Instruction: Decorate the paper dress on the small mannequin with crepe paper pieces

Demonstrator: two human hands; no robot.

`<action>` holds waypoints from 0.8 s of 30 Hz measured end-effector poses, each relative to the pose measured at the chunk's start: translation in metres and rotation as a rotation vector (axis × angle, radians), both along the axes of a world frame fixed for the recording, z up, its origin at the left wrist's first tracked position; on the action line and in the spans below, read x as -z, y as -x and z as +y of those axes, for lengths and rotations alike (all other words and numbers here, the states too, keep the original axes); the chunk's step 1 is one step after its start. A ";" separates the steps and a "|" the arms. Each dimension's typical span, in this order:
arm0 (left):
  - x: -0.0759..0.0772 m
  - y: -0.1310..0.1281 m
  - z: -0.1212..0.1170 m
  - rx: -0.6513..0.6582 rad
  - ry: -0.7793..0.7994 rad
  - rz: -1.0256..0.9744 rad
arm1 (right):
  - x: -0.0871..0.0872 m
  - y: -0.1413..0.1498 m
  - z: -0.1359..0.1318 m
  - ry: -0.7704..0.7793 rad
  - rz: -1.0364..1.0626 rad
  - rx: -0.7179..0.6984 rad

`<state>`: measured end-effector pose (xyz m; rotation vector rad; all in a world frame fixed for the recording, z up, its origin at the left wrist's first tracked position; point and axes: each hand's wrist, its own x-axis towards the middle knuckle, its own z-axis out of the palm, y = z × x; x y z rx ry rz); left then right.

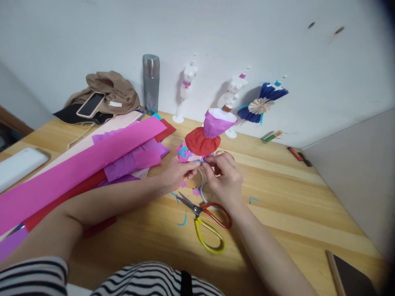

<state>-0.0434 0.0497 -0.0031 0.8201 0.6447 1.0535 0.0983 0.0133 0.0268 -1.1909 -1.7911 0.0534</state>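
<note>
A small dress form wears a paper dress with a purple top (217,124) and a gathered red skirt (202,142). Below the red layer is pink paper with light-blue trim (184,153). My left hand (180,172) pinches this lower edge, and a thin blue strip shows at its fingertips. Opposite it, my right hand (226,179) has thumb and fingers closed on the same edge, almost touching the left fingertips. Just what lies between the right fingertips is hidden. Scissors (197,211) with one red and one yellow handle lie partly spread below the hands.
Tape rolls (202,193), blue paper scraps (184,219) and pink cut-outs (196,192) lie near the hands. Left are paper sheets (92,160), a phone (91,104) and a flask (151,84). Behind stand white dress forms (189,76) and a navy paper dress (271,96).
</note>
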 end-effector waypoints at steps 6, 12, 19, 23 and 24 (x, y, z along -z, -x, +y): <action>0.001 0.002 0.001 0.025 -0.009 -0.020 | -0.001 0.002 0.000 0.052 0.112 -0.003; -0.006 0.004 0.001 0.158 0.023 0.036 | 0.005 0.003 0.001 0.163 0.301 -0.017; -0.007 0.003 0.002 0.088 -0.028 0.056 | 0.006 0.002 0.008 0.275 0.584 -0.088; -0.009 0.003 0.001 0.073 -0.014 0.018 | 0.007 -0.002 0.010 0.346 0.675 -0.111; -0.009 0.003 0.001 0.076 -0.004 0.014 | 0.008 -0.002 0.011 0.357 0.698 -0.117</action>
